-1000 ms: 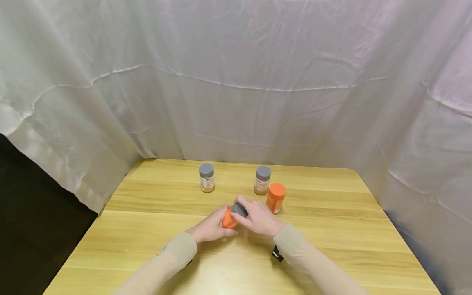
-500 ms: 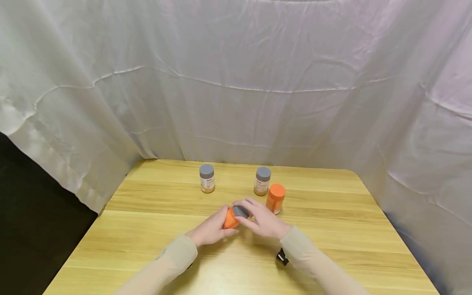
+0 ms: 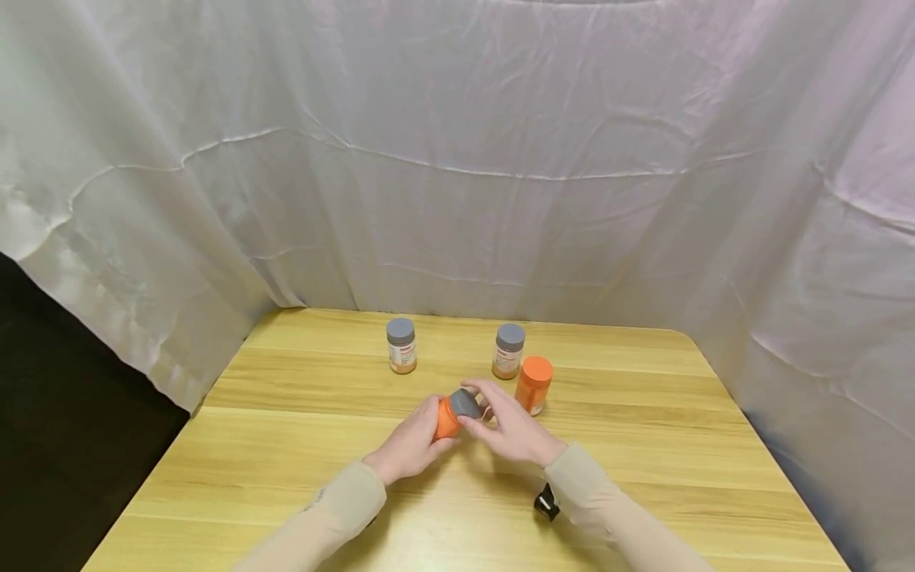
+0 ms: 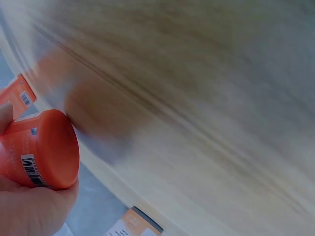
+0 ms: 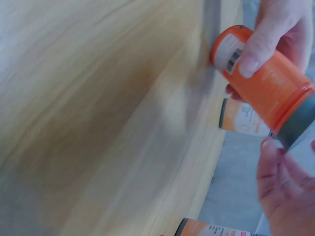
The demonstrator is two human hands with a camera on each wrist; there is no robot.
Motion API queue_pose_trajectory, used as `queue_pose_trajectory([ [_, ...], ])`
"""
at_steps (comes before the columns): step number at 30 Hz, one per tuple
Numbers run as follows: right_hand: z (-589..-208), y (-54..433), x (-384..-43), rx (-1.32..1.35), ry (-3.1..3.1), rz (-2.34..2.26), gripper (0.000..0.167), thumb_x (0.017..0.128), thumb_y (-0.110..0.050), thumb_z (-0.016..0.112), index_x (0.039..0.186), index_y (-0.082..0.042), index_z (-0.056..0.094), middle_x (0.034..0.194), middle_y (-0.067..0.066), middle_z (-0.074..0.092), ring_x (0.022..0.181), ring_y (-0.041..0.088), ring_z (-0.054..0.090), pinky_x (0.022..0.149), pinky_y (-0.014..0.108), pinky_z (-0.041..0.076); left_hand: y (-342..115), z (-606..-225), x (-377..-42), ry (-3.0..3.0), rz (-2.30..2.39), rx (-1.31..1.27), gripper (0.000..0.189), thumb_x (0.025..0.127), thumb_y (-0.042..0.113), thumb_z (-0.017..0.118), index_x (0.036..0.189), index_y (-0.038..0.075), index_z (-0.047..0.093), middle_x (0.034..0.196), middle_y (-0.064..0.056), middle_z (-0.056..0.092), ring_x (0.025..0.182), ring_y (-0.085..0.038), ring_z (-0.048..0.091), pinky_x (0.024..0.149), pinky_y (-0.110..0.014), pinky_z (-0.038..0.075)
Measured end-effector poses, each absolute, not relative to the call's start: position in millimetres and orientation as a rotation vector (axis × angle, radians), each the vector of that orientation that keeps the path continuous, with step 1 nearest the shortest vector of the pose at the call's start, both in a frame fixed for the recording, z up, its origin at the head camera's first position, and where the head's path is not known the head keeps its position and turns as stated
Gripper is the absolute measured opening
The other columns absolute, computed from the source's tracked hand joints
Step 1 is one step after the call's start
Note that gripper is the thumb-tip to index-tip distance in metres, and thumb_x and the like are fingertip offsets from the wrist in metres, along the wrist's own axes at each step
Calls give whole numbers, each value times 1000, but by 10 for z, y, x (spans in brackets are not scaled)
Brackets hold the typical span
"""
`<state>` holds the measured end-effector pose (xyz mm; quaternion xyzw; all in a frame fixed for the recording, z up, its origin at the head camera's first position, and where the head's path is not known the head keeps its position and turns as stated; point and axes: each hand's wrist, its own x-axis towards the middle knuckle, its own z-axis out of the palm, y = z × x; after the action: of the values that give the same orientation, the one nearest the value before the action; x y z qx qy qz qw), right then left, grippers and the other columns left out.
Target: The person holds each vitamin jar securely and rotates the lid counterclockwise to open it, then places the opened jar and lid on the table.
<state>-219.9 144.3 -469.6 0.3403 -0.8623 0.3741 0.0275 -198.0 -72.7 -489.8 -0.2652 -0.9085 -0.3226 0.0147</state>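
Note:
An orange pill bottle (image 3: 447, 421) with a grey lid (image 3: 465, 403) is held tilted above the table, lid toward the right. My left hand (image 3: 411, 441) grips the bottle's body; its thumb lies along the side in the right wrist view, near a barcode label. The bottle's round orange base (image 4: 60, 149) faces the left wrist camera. My right hand (image 3: 511, 425) has its curled fingers and thumb around the lid's edge, with the lid's top exposed. In the right wrist view, fingertips (image 5: 268, 147) touch the lid's rim. Some right fingers are hidden behind the lid.
Behind the hands stand two clear-orange bottles with grey lids, one left (image 3: 402, 347) and one right (image 3: 508, 352). An orange-lidded orange bottle (image 3: 534, 385) stands just beyond the right hand. A wooden table (image 3: 286, 445) lies below; a pale curtain (image 3: 457, 222) surrounds it.
My right hand has shifted slightly right and uncovered more of the grey lid. The lid's angle has changed a little. My left hand keeps its grip, nearly still. The standing bottles have not moved.

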Motion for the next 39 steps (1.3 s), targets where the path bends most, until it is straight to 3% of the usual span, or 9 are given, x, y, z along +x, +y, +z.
queue_pose_trajectory([
  [6, -4619, 1369, -2214, 817, -2765, 1263, 49, 100, -32, 62, 141, -12, 47, 115, 12, 64, 87, 14, 63, 77, 26, 54, -742, -4881, -2021, -2846, -1108, -814, 55, 94, 21, 72, 133, -2, 42, 113, -10, 59, 99, -19, 59, 86, -40, 51],
  [15, -4514, 1231, -2229, 673, -2845, 1259, 46, 97, -44, 64, 133, -16, 54, 106, 6, 69, 89, 15, 64, 77, 31, 54, -786, -4802, -2095, -2871, -1351, -824, 49, 95, 19, 70, 129, -1, 41, 109, -11, 57, 92, -16, 55, 79, -30, 46],
  [20, -4465, 1175, -2256, 656, -2785, 1243, 38, 96, -40, 66, 124, -16, 59, 97, 5, 71, 81, 12, 63, 69, 26, 52, -781, -4716, -2140, -2872, -1412, -796, 46, 94, 13, 69, 128, -1, 41, 110, -12, 58, 94, -18, 56, 84, -33, 46],
  [26, -4393, 1133, -2272, 566, -2746, 1231, 41, 93, -42, 69, 118, -11, 63, 87, 7, 72, 72, 11, 64, 59, 24, 51, -779, -4618, -2160, -2881, -1468, -808, 49, 94, 11, 68, 132, -1, 39, 112, -14, 57, 95, -19, 55, 83, -35, 46],
  [33, -4376, 1121, -2277, 515, -2726, 1214, 37, 93, -42, 70, 112, -10, 65, 86, 6, 72, 71, 9, 64, 59, 24, 51, -780, -4572, -2176, -2896, -1453, -834, 49, 94, 14, 67, 132, -1, 40, 110, -13, 57, 91, -18, 55, 79, -33, 46],
  [39, -4393, 1162, -2288, 584, -2713, 1252, 35, 94, -38, 70, 117, -14, 66, 92, 6, 74, 75, 13, 68, 61, 23, 53, -783, -4556, -2201, -2935, -1519, -829, 46, 95, 13, 66, 133, 3, 40, 108, -13, 58, 82, -16, 58, 71, -30, 50],
])
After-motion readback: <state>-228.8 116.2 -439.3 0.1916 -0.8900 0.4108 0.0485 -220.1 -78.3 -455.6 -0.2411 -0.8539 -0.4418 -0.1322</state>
